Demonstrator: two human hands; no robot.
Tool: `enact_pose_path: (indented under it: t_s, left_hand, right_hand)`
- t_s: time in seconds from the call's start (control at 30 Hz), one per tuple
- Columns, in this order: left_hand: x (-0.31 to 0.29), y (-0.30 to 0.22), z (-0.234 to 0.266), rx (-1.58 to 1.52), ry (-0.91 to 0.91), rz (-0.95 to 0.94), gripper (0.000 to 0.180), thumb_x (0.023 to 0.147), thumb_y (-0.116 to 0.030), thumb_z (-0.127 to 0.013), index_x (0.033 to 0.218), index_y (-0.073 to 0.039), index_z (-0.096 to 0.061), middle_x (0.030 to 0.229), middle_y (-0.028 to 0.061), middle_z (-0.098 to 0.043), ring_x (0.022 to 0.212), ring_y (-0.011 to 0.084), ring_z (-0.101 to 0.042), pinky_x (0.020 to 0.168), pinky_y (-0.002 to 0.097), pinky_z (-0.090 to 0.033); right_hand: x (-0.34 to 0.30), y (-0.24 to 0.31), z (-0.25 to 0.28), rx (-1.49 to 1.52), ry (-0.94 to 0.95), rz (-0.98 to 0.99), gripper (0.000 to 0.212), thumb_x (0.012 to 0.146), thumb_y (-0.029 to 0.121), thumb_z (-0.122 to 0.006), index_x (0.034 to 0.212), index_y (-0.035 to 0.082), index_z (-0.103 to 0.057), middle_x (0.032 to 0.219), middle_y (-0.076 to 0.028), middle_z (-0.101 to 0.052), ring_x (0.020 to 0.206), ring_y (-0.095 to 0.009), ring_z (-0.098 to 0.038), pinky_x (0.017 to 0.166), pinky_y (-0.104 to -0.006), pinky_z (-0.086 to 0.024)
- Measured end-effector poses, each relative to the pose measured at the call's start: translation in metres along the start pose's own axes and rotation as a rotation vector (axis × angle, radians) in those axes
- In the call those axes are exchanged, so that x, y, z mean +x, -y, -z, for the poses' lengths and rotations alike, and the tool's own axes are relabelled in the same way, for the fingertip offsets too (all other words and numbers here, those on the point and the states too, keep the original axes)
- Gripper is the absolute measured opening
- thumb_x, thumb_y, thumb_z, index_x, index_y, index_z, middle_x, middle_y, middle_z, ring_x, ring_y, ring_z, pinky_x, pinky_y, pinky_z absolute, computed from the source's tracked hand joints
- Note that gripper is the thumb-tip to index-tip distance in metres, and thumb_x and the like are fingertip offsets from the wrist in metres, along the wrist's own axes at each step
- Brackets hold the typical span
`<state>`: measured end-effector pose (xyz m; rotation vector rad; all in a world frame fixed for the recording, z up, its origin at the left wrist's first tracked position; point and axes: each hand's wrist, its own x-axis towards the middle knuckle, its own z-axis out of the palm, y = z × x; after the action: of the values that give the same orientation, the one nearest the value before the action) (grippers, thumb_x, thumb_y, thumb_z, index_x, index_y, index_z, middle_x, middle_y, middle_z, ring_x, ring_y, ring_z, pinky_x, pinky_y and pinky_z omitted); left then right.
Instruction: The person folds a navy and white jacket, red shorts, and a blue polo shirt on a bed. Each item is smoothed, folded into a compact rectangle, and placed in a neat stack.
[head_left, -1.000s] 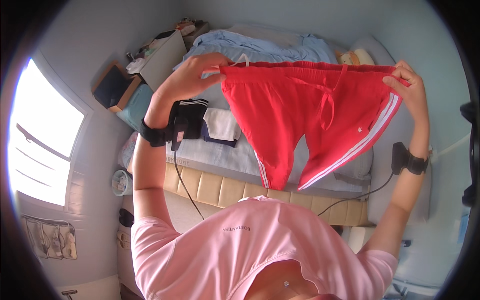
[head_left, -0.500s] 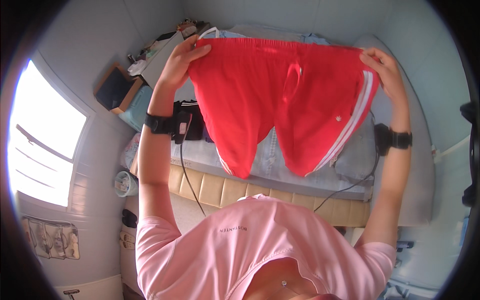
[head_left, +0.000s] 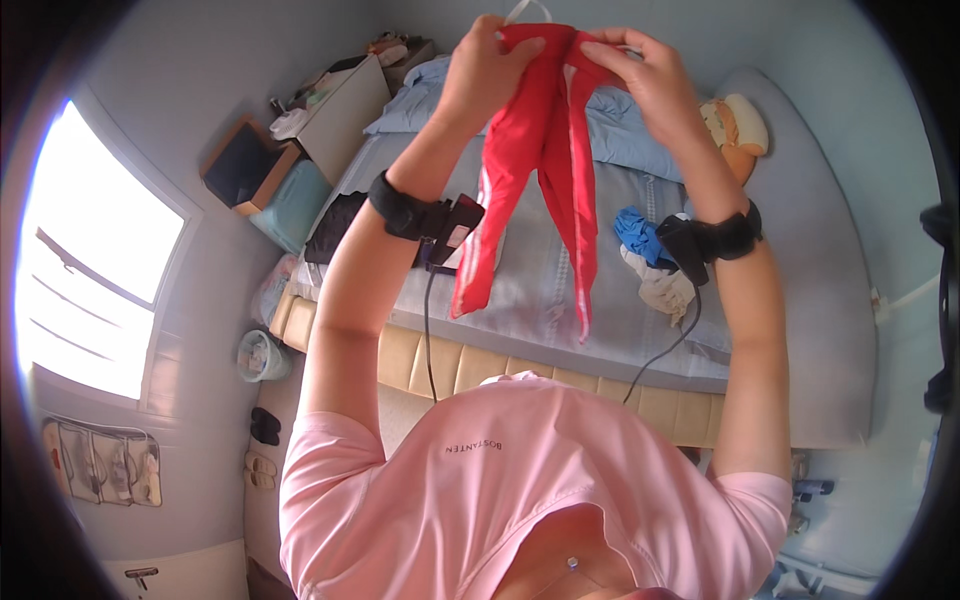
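A pair of red shorts (head_left: 525,140) with white side stripes hangs in the air over the bed, its waistband up and its legs dangling. At the left end of the waistband, my left hand (head_left: 487,72) pinches the fabric between thumb and fingers. My right hand (head_left: 655,85) grips the other end, close to the left one, so the shorts are bunched narrow and partly folded. Above my left hand a thin white loop (head_left: 528,10) sticks up; what it belongs to is hidden.
Below is a bed with a grey cover (head_left: 400,180) and padded cream edge (head_left: 450,365). Dark clothing (head_left: 335,228) lies on its left, blue cloth (head_left: 640,235) and cream cloth (head_left: 662,288) on its right. Light blue bedding (head_left: 635,140) and a plush toy (head_left: 738,125) are farther back.
My hands have come together and risen, drawing the widely stretched waistband inward. The shorts have gone from spread flat to narrow, uncovering more of the bed and the cloth on its right.
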<state>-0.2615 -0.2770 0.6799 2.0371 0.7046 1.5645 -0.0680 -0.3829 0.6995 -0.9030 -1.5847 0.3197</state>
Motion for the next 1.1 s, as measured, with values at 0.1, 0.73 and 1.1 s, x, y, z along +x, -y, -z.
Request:
enact_pose_path:
  t_s: [0.1, 0.73, 1.1]
  left_hand:
    - [-0.010, -0.025, -0.007, -0.105, 0.011, 0.020, 0.042, 0.092, -0.015, -0.073, 0.126, 0.003, -0.056, 0.104, 0.0101, -0.069, 0.094, 0.0162, -0.066, 0.083, 0.0293, -0.053]
    - [-0.002, -0.018, 0.010, -0.899, 0.366, 0.149, 0.039, 0.094, 0.005, -0.060, 0.132, 0.001, -0.053, 0.121, 0.0100, -0.064, 0.113, 0.0207, -0.062, 0.100, 0.0340, -0.050]
    - [0.015, 0.034, -0.016, -0.531, 0.366, 0.075, 0.032, 0.097, -0.015, -0.068, 0.122, 0.003, -0.060, 0.110, 0.0072, -0.069, 0.097, 0.0122, -0.066, 0.087, 0.0270, -0.054]
  right_hand:
    - [0.003, 0.005, -0.015, 0.075, -0.012, 0.004, 0.025, 0.096, 0.019, -0.068, 0.112, 0.000, -0.072, 0.106, -0.006, -0.071, 0.097, -0.012, -0.068, 0.089, -0.0255, -0.052]
    - [0.007, 0.034, 0.028, -0.570, -0.007, 0.232, 0.055, 0.084, 0.019, -0.081, 0.133, 0.006, -0.059, 0.142, -0.016, -0.053, 0.134, -0.027, -0.048, 0.109, -0.0396, -0.041]
    - [0.002, -0.048, 0.089, -0.113, 0.309, -0.259, 0.069, 0.081, 0.024, -0.083, 0.142, 0.006, -0.055, 0.117, -0.013, -0.069, 0.110, -0.022, -0.068, 0.104, -0.0302, -0.049]
